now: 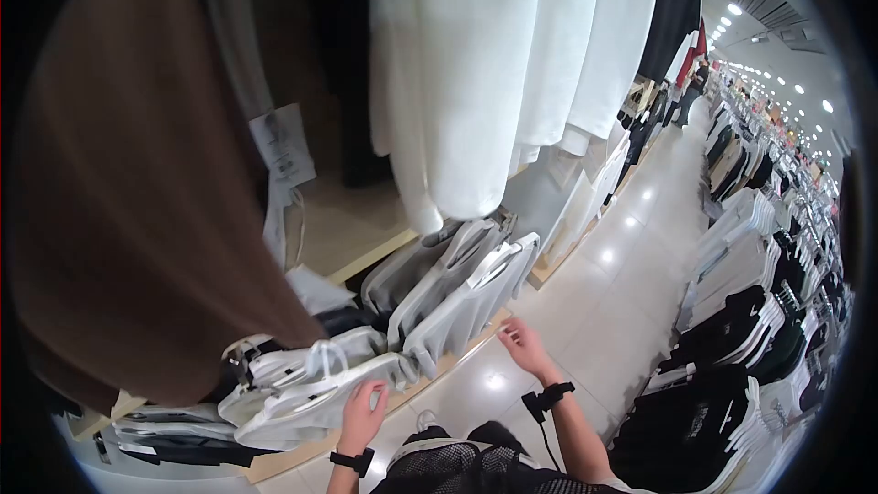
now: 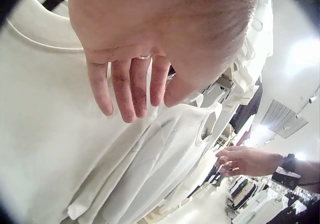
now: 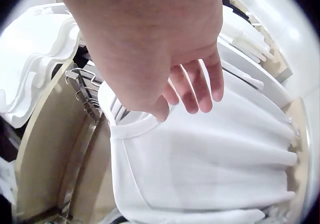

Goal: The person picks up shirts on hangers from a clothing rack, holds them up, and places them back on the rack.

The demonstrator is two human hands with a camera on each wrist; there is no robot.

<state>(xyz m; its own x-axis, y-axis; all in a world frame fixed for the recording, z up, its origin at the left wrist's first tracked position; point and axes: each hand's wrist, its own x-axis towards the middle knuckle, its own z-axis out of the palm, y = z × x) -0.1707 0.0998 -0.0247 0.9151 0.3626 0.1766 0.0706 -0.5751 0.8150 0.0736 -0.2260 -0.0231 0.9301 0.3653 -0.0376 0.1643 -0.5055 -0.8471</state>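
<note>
My left hand (image 1: 363,416) hovers beside a white shirt (image 1: 306,402) on a hanger in the lower row. In the left wrist view its fingers (image 2: 122,88) hang down loosely, a ring on one, in front of a white crew-neck top (image 2: 45,103). Nothing is between them. My right hand (image 1: 523,348) is over the aisle edge, close to a group of hung white shirts (image 1: 480,302). Seen from the right wrist, its relaxed fingers (image 3: 202,96) hold nothing and overlap the neckline of a white long-sleeved shirt (image 3: 200,159).
Above hang long white garments (image 1: 476,73) and, nearest on the left, a large brown garment (image 1: 155,174). A wooden shelf edge (image 1: 375,256) runs between the rows. Across the tiled aisle (image 1: 594,302) stands another long rack with dark shirts (image 1: 681,430).
</note>
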